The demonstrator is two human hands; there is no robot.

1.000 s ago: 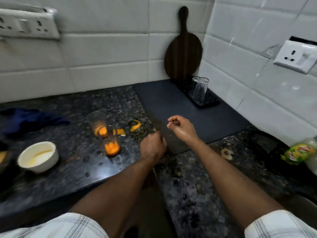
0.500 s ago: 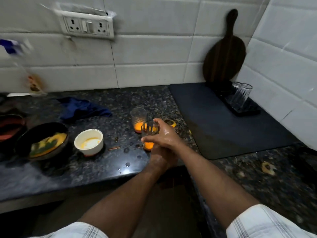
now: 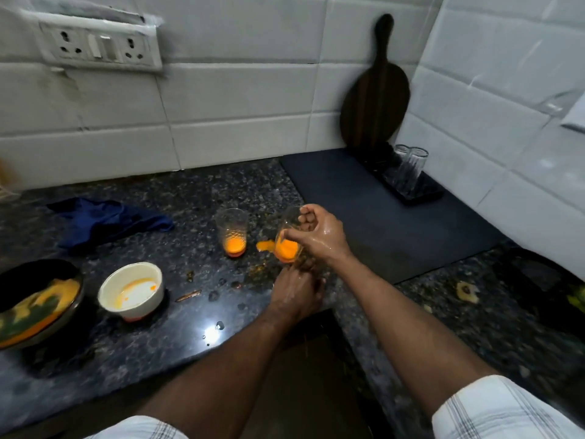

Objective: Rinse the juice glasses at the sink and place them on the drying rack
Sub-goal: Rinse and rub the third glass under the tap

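Dark speckled stone worktop (image 3: 133, 340) runs into a corner w/ white tiled walls; socket strip (image 3: 98, 47) on the back wall, upper left. Dark mat (image 3: 364, 204) covers the corner area. Round wooden board (image 3: 375, 99) leans upright against the tiles behind it.

Drying rack (image 3: 418, 191), a dark tray, sits on the mat's far right by the side wall, w/ two clear glasses (image 3: 411, 169) on it, touching each other.

Right hand (image 3: 319, 236), wet, is closed round a juice glass (image 3: 286, 245), lifted and tilted, orange juice pooled in its base. Left hand (image 3: 296, 288) is lower, just beneath that glass, fingers loosely curled, nothing clearly in it. Second juice glass (image 3: 232, 231) stands upright on the worktop just left, apart from the held one, orange residue at the bottom. Small orange spill (image 3: 265, 246) between them.

Front left: white bowl (image 3: 131, 289) w/ yellow-orange smears inside; dark plate (image 3: 34, 304) w/ yellow and green leftovers at the left edge. Blue cloth (image 3: 107, 221) crumpled behind them. Crumbs and drops scattered mid-worktop.

Worktop front edge forms an inner corner beside the left wrist. Most of the mat is bare, w/ clear space between hands and rack.
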